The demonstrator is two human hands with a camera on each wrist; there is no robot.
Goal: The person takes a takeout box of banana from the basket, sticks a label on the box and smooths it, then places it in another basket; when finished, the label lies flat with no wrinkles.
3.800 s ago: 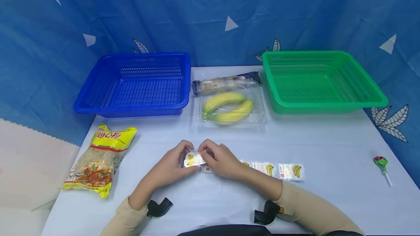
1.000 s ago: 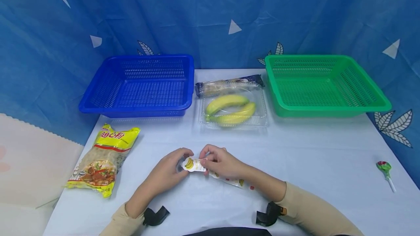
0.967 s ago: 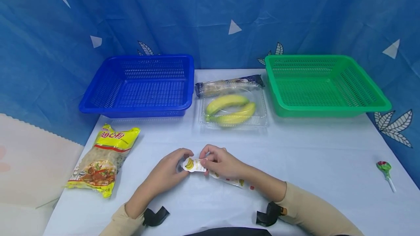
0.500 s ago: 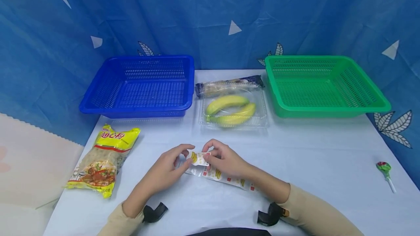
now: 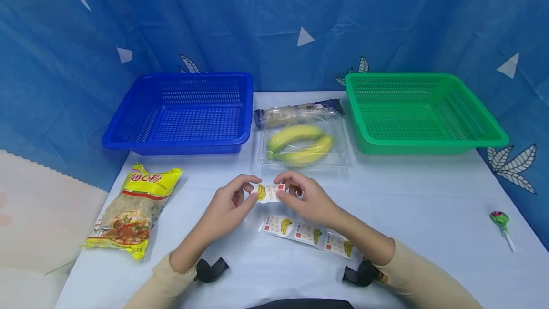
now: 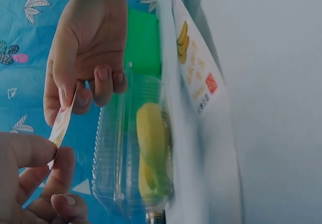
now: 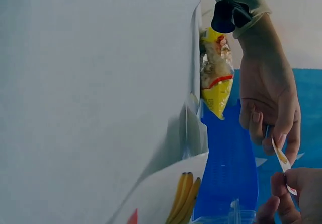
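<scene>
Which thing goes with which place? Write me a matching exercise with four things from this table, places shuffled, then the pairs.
Things
1. banana label
2. bananas
3. lollipop
4. food bag

Places
A. inside the clear box
B. at the right side of the table
C. at the left side of the table
D. held between left hand and right hand

Pairs: 1-D, 2-A, 3-B, 4-C

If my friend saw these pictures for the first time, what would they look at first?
Probably the bright blue basket at the back left and green basket at the back right. Between them, yellow bananas show through a clear box. Closer, the left hand and right hand pinch a small banana label between them.
</scene>
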